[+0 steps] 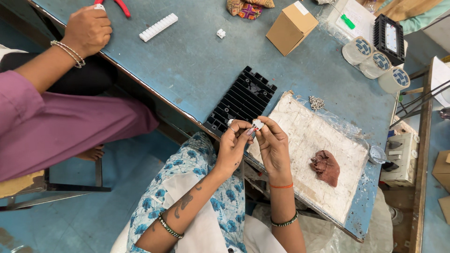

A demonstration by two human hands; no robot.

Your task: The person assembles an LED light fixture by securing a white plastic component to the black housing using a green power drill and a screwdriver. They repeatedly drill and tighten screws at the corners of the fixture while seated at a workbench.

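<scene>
Our left hand (232,143) and right hand (272,143) meet fingertip to fingertip, both pinched on a small white connector piece (257,124) between them, over the black finned heat sink's (243,98) near edge, equally close to each hand.

My left hand (233,146) and right hand (273,146) meet over the near edge of the bench (197,61), both pinching a small white part (257,124) in a fingertip grip. Just beyond lies a black heatsink (243,99); right of it, a white slab (313,154) bearing a brown rag (326,167). Far left, a co-worker's hand (88,29) rests near a white terminal strip (158,26).
</scene>
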